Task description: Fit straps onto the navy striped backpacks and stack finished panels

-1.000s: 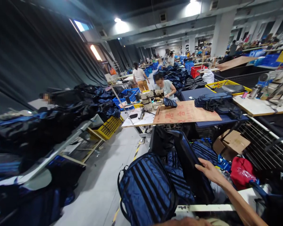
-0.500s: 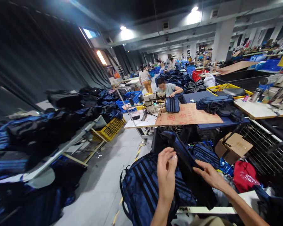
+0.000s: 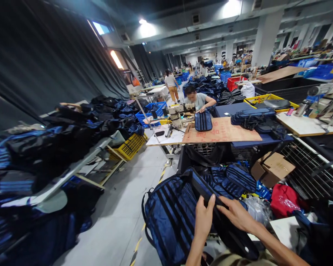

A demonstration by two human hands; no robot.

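A black bag piece with a navy edge [image 3: 234, 238] is between my hands, tilted down toward me. My left hand [image 3: 204, 216] pinches its edge between thumb and fingers. Close beside it, my right hand [image 3: 237, 214] grips the same edge from the right. Left of the piece is a navy backpack [image 3: 166, 210] with black stripes and a loop of strap at its side. Behind the hands lie more striped navy bag parts [image 3: 240, 179].
Ahead, a person [image 3: 201, 99] works at a sewing machine [image 3: 179, 112] by a brown board [image 3: 224, 131]. An open cardboard box [image 3: 277, 168] and a red bag [image 3: 285, 199] lie at right. Dark bags pile up on the left table [image 3: 80, 168]. A yellow crate [image 3: 131, 146] stands beyond the aisle.
My left hand has moved down and right, from raised beside the bag piece to pinching its edge. My right hand has shifted left, and the bag piece has come lower.
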